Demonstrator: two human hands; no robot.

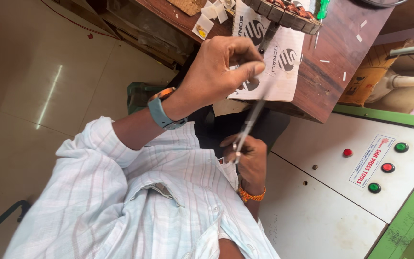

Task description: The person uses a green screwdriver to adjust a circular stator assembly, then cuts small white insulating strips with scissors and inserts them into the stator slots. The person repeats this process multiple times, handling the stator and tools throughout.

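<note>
While the left hand [212, 72] pinches the upper end of a thin metal strip [251, 120] between thumb and fingers, the right hand [247, 156] closes its grip round the lower end — the strip runs taut and slanted between them, in the air just off the bench [334, 72] edge. Beyond the upper grip lie a printed white sheet [283, 79] and a wound stator [288, 12]. Right of the lower grip — a white panel [322, 192] with red and green buttons [388, 167].
</note>
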